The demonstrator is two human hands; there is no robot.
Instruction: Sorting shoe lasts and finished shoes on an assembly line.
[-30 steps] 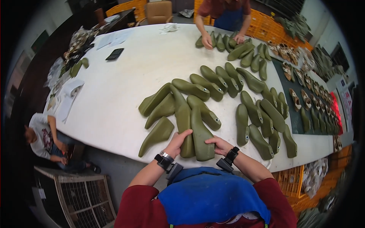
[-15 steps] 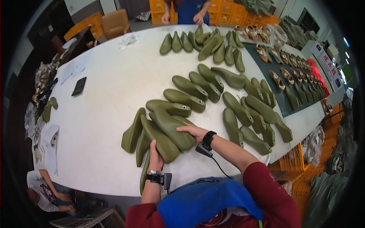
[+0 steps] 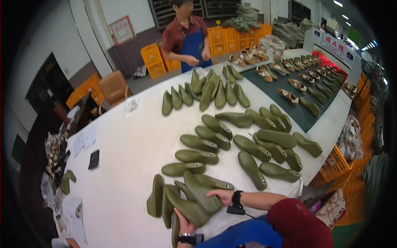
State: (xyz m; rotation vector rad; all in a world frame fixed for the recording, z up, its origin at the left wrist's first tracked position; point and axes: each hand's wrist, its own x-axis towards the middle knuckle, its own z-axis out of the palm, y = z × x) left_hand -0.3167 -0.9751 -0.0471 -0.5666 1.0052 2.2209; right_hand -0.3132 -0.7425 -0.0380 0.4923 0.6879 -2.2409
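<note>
Gripping one green shoe form [image 3: 199, 191] by its heel end, the right hand [image 3: 224, 197] holds it against a second form [image 3: 188, 210], which the left hand [image 3: 185, 224] grasps from the near side. Seen from the head, most of the left fingers are hidden, so how firm that grip is cannot be told. Both forms are tilted above the white table [image 3: 124, 169], toes pointing away from the person; whether they rest on it is unclear. Slipping seems the main risk: the surfaces look smooth and hard, and a loose hold on a broad heel could let one form roll toward the blue apron [image 3: 248, 232] and off the near edge. Crowding is another. A dark neighbouring form [image 3: 166, 208] and a partly hidden form [image 3: 175, 233] lie just beside the left hand's load, where a wrist might knock them. The cable [image 3: 249, 215] near the right wristband [image 3: 236, 199] could snag on a heel. Farther off, a sideways bump could disturb the row of forms [image 3: 194, 156].
</note>
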